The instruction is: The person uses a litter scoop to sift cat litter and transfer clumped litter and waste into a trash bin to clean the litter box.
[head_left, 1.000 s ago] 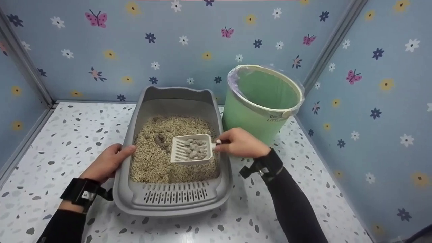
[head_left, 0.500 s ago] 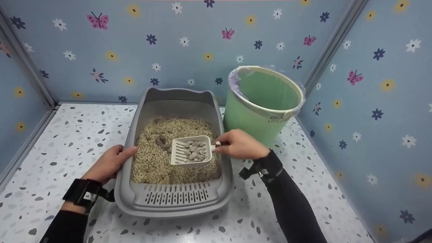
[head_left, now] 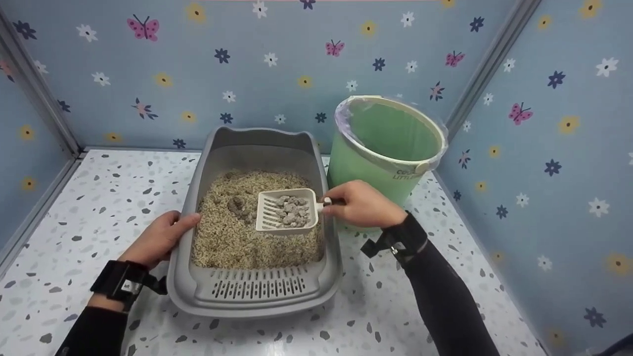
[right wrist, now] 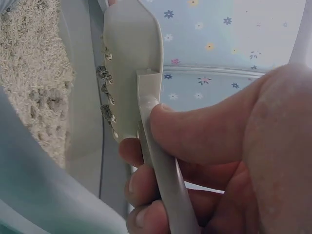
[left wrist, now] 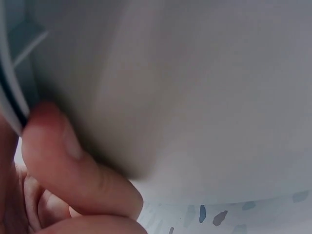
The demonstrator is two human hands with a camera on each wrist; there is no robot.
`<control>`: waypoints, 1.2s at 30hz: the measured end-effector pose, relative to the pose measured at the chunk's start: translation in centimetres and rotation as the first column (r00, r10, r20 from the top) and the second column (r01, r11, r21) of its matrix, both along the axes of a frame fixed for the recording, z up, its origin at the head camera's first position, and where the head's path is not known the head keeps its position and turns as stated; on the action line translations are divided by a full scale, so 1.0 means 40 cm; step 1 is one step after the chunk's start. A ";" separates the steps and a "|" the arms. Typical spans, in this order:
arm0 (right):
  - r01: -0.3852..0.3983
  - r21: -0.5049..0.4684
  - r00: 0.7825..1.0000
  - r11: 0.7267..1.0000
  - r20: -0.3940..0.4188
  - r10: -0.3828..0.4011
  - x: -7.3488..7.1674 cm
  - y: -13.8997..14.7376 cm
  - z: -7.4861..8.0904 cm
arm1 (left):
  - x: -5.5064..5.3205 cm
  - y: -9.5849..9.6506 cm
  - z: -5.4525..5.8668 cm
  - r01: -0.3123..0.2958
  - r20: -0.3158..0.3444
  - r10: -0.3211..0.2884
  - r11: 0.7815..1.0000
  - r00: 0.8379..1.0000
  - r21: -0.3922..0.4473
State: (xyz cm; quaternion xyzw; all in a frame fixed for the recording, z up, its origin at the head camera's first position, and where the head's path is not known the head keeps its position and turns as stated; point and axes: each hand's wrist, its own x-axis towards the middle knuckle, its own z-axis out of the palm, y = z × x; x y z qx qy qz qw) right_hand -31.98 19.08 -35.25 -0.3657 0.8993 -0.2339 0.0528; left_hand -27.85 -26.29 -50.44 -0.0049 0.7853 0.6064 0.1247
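My right hand point(head_left: 365, 203) grips the handle of a white slotted litter scoop point(head_left: 262, 211), held level above the litter. Greyish clumps point(head_left: 293, 211) lie in the scoop. In the right wrist view, thumb and fingers wrap the scoop handle point(right wrist: 168, 180), and a few clumps poke through the slots. My left hand point(head_left: 157, 238) holds the left rim of a grey litter box point(head_left: 254, 309), thumb over the top. In the left wrist view its curled fingers point(left wrist: 83, 180) sit beneath the rim against the outer wall. A dark clump point(head_left: 237, 205) lies on the litter point(head_left: 222, 247).
A green bin point(head_left: 371, 183) with a clear liner over its rim stands to the right of the box, close against it. Flowered blue panels point(head_left: 277, 64) enclose the back and sides of the speckled white surface point(head_left: 118, 198).
My right hand has raised the loaded scoop slightly and moved it a little to the right, toward the bin. The left hand keeps its place on the box rim.
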 end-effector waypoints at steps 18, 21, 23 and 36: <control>0.394 -0.041 0.919 0.918 0.014 -0.394 -0.025 0.201 0.323 | 0.001 0.003 0.007 0.003 -0.016 -0.003 1.000 1.000 -0.026; 0.452 -0.042 0.892 0.891 -0.001 -0.453 -0.050 0.241 0.342 | 0.000 0.003 0.007 0.005 -0.015 -0.005 1.000 1.000 -0.027; 0.494 -0.038 0.869 0.869 -0.011 -0.495 -0.067 0.265 0.347 | -0.001 0.003 0.007 0.006 -0.013 -0.006 1.000 1.000 -0.020; 0.600 0.141 0.796 0.787 -0.200 -0.571 -0.132 0.324 0.328 | -0.005 -0.001 -0.001 0.014 -0.012 -0.014 1.000 1.000 -0.017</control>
